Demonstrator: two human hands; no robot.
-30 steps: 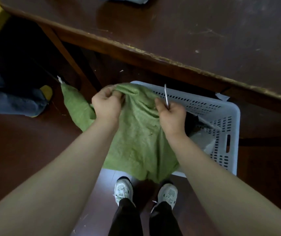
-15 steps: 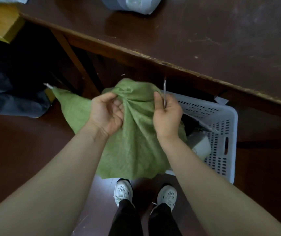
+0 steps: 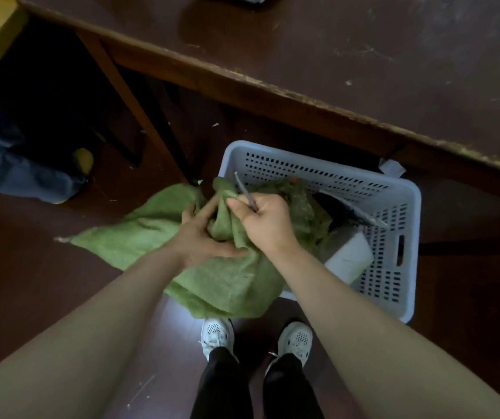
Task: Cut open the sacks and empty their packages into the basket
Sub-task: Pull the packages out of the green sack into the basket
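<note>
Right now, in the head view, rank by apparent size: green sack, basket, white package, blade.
Largest: green sack and basket, too close to rank; sack covers part of basket.
Then: white package.
Smallest: blade.

Head-worn, steeply down over basket (image 3: 387, 282), seemingly near.
</note>
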